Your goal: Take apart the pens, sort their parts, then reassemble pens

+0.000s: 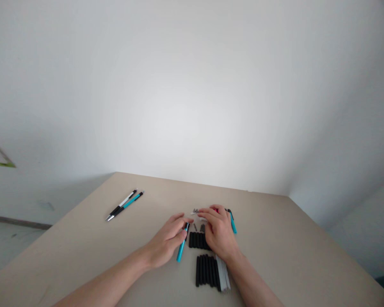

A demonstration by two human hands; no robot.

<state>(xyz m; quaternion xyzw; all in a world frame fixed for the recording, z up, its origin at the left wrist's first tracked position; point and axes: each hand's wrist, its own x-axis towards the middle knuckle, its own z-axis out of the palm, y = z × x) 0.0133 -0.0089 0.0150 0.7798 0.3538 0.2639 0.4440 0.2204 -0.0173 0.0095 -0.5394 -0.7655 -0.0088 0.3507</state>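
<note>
My left hand (169, 239) grips a blue pen barrel (181, 250) with a black clip end, held between thumb and fingers and slanting toward me. To its right, my right hand (219, 232) reaches over a cluster of small parts, its fingers stretched out and slightly apart. Its fingertips are at small metal pieces (195, 210) and a thin white piece. Under and beside this palm lies a row of short black tubes (196, 240), partly covered. Small springs or metal tips (202, 228) lie just above that row.
Closer to me are a row of longer black grips (206, 271) and a bundle of white refills (223, 277). Another blue barrel (233, 222) lies right of my right hand. Two assembled pens, one white (126, 198) and one blue (130, 202), rest at the left. A wall borders the table's far edge.
</note>
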